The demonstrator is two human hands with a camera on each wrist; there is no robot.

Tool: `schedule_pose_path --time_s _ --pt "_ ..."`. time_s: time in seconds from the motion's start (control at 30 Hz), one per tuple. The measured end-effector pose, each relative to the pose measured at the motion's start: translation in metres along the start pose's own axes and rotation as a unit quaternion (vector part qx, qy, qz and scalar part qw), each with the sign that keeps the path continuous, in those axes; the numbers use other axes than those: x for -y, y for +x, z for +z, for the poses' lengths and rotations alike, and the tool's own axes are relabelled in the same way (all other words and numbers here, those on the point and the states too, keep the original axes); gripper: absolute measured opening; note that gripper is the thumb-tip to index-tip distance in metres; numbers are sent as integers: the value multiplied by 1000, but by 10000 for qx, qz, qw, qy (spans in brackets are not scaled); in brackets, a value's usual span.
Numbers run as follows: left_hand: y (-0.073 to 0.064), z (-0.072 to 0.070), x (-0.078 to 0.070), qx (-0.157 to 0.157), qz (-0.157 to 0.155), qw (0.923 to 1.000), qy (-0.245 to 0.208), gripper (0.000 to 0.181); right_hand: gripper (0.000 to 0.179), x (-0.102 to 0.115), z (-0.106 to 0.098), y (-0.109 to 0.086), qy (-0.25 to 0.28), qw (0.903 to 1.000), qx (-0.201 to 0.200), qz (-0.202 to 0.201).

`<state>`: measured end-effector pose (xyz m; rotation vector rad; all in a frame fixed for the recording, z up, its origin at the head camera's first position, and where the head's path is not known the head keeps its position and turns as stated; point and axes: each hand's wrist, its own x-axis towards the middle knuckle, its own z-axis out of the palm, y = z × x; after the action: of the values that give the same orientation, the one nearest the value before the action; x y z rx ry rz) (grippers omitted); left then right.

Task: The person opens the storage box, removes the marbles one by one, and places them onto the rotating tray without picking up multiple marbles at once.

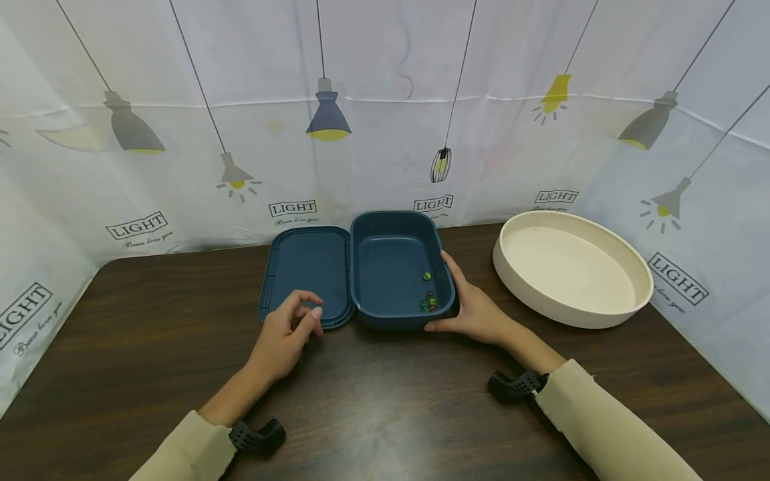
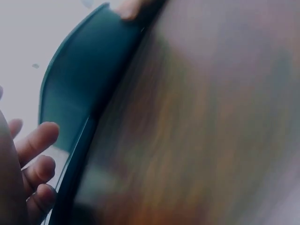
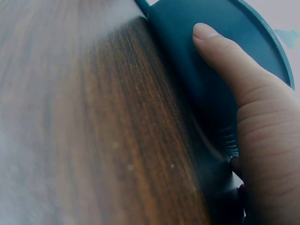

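A dark blue rectangular box (image 1: 391, 267) stands uncovered near the back of the table. Several small marble-like green and brown balls (image 1: 429, 304) lie in its near right corner, with one green ball farther back. My right hand (image 1: 475, 310) grips the box at that corner; in the right wrist view the thumb (image 3: 225, 51) presses on the outer wall. A matching blue lid (image 1: 307, 267) lies flat against the box's left side. Over the lid's near edge hovers my left hand (image 1: 285, 341), its fingers (image 2: 40, 140) loosely bent with nothing between them.
A large round cream tray (image 1: 571, 317) with a raised rim sits on the right side of the dark wooden table (image 1: 373, 407). Behind the table hangs a white curtain (image 1: 385, 160) printed with lamps. Each wrist wears a black band (image 1: 514, 386).
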<state>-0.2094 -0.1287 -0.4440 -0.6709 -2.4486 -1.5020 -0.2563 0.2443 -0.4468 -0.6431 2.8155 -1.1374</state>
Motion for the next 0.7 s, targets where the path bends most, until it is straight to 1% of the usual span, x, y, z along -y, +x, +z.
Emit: schedule_pose_path --time_s 0.13,0.23,0.37,0.53,0.7 --pt "-1 11 -6 210 -170 9996 -87 24 135 0 1 1 11 10000 -4 20" --pt "0 17 -10 295 -379 9988 -106 22 135 1 1 2 17 10000 -4 16" --pt "2 22 -14 302 -627 9975 -107 19 134 2 0 3 50 10000 13 -14" --pt "4 31 -18 240 -739 9968 -160 26 134 1 0 3 26 10000 31 -8" --pt "9 43 -20 144 -967 9950 -218 33 136 0 1 2 -29 10000 -26 -13"
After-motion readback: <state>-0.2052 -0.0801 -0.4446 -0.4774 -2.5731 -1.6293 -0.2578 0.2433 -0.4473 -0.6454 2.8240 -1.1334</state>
